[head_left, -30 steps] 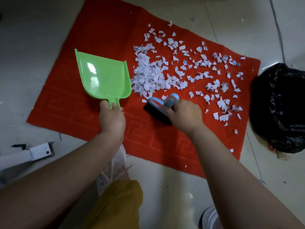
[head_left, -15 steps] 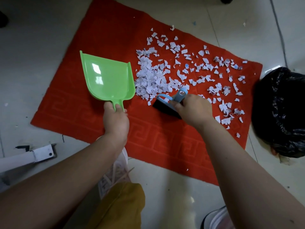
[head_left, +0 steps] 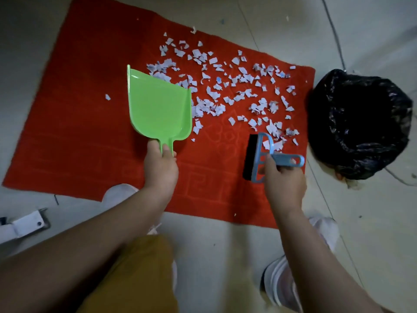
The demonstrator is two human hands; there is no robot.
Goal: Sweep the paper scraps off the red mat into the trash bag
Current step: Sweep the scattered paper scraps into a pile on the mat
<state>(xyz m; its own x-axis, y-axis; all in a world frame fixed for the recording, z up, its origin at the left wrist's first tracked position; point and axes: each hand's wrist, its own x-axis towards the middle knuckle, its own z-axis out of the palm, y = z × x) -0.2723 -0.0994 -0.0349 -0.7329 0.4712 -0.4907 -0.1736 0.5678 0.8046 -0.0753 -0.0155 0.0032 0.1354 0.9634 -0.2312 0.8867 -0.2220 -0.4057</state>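
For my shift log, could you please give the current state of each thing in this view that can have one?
Green dustpan: gripped by its handle, pan empty.
Blue hand brush: gripped by its handle, bristles pointing left.
Left hand: holds the dustpan handle.
Right hand: holds the brush handle.
Paper scraps: scattered loose over the mat.
Red mat: flat on the floor, not yet swept.
Black trash bag: mouth open, beside the mat's right edge.

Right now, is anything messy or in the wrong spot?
Yes. Torn paper scraps lie scattered over the red mat, and one scrap sits alone left of the green dustpan, far from the rest. A few bits lie on the floor just past the mat's far edge.
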